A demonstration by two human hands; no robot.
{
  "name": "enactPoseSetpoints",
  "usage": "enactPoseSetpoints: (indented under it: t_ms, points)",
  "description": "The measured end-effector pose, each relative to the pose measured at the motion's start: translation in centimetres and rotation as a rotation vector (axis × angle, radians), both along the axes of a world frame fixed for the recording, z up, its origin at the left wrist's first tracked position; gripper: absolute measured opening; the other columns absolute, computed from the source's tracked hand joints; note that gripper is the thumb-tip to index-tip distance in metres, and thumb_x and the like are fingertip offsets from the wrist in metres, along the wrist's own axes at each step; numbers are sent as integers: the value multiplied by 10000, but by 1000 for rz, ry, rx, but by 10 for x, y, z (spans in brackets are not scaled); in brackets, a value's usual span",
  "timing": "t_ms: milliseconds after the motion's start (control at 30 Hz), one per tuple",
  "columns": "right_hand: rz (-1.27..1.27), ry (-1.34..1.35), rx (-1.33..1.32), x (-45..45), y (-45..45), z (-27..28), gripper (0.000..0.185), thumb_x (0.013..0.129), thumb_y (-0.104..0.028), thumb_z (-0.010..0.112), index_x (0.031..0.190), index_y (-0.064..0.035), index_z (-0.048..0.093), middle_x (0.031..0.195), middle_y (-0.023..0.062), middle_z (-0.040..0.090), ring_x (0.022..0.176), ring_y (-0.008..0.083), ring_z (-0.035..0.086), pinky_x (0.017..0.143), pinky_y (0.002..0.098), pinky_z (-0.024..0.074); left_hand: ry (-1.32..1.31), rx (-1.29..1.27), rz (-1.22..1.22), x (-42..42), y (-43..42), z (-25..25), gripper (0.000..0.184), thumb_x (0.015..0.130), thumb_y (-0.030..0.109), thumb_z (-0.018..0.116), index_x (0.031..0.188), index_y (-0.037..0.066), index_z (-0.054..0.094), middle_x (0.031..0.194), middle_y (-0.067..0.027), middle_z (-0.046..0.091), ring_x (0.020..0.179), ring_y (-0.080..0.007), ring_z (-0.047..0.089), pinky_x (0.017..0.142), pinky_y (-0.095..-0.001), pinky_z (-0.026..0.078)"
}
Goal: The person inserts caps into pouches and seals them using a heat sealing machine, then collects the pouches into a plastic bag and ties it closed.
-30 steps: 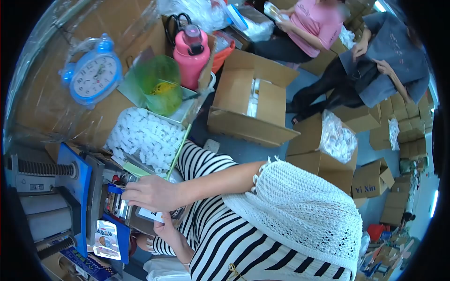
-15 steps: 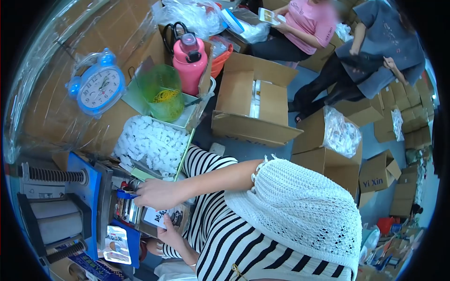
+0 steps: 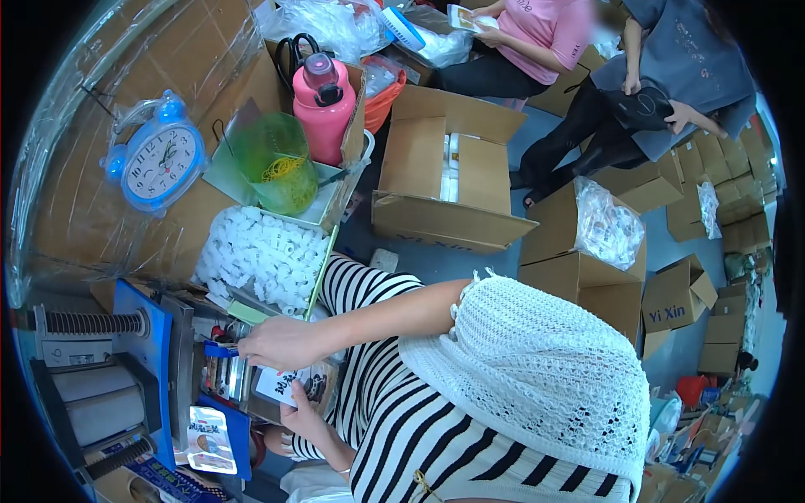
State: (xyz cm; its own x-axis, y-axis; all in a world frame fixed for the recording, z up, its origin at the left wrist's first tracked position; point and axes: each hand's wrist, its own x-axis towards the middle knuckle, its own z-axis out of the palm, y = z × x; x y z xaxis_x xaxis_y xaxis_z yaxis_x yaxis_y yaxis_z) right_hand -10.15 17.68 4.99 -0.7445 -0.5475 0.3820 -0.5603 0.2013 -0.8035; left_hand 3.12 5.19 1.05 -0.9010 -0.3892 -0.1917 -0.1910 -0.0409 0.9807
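Note:
My left hand (image 3: 309, 417) grips a brownish pouch (image 3: 315, 387) with a white label and black characters, thumb on its face. Above it, my right hand (image 3: 283, 342) has its fingers curled at the metal and blue parts of a machine (image 3: 226, 369). Whatever those fingertips hold is hidden. The machine has a blue side plate (image 3: 141, 335), a spring-wound rod and grey rollers. Another printed pouch (image 3: 211, 440) lies on its blue tray, left of my left hand.
Beyond my right hand stands a box of small white pieces (image 3: 264, 256), with a green tub (image 3: 277, 168), pink bottle (image 3: 324, 109) and blue alarm clock (image 3: 163, 165) farther off. Open cartons (image 3: 449, 222) stand on the floor. Two people (image 3: 537, 42) are at the back.
The view has shifted slightly. Both my hands stay nearly in place, the right one a little to the left. The standing person's hands have shifted, showing more of a black item.

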Motion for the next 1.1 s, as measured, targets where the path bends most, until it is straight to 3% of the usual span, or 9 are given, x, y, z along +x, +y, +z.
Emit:
enactPoseSetpoints:
  t_ms: [267, 667, 767, 1100]
  points:
    - [-21, 0, 21, 0, 1, -4, 175, 861, -176, 585, 927, -15, 599, 762, 169, 646, 760, 368, 630, 670, 460, 482, 3, -34, 3, -2, 0, -2, 225, 892, 150, 684, 974, -59, 673, 883, -58, 675, 764, -91, 571, 726, -249, 472]
    - [-9, -50, 38, 2, 6, 0, 177, 886, -171, 571, 942, -2, 569, 793, 166, 635, 806, 353, 613, 697, 440, 477, 2, -103, -48, -3, -3, -5, 237, 903, 144, 668, 1039, -51, 662, 935, -61, 673, 800, -94, 583, 746, -244, 472]
    - [-40, -61, 41, 3, 7, 1, 180, 867, -160, 587, 931, 8, 593, 797, 176, 644, 780, 353, 631, 681, 434, 487, 33, -77, -10, -4, 3, 0, 208, 896, 143, 679, 958, -55, 675, 866, -52, 675, 745, -85, 567, 708, -238, 470]
    - [20, -72, 70, 4, 9, 1, 184, 898, -180, 565, 977, -14, 553, 810, 156, 623, 841, 347, 602, 721, 437, 471, 17, -103, -21, -2, -5, -12, 223, 892, 156, 687, 948, -59, 673, 864, -54, 675, 742, -84, 563, 706, -240, 466]
